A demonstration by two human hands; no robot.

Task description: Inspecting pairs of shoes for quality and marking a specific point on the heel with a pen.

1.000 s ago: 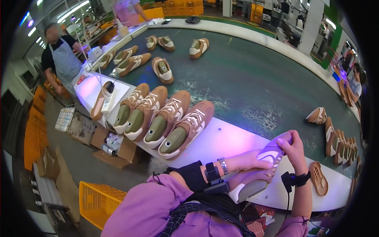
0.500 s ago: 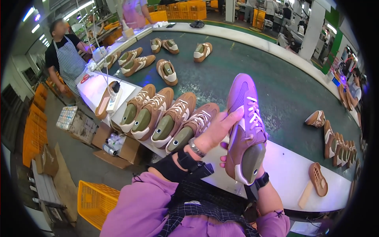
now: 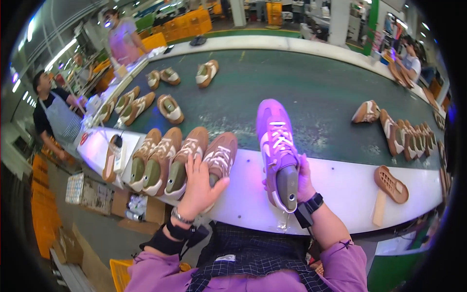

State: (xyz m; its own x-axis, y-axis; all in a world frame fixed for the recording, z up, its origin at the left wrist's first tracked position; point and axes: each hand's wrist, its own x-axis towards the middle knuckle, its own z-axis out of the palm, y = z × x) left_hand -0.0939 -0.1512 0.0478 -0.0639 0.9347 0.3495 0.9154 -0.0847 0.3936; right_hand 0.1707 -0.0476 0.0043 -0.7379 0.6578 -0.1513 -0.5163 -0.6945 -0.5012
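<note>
Sneaker [image 3: 278, 155] in curled right hand [image 3: 305, 182]; left hand [image 3: 200, 189] outspread by sneaker row [image 3: 186, 151]

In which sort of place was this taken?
Probably a shoe factory: brown-and-white sneakers with olive-green forms inside stand in a row, a loose brown sole lies on the white table, and orange plastic crates stand behind.

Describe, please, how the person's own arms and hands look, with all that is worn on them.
The left hand and right hand are gloveless, the sleeves purple. Both wrists carry black straps with black boxes; the left adds a silver-coloured link bracelet and a black forearm band.
</note>
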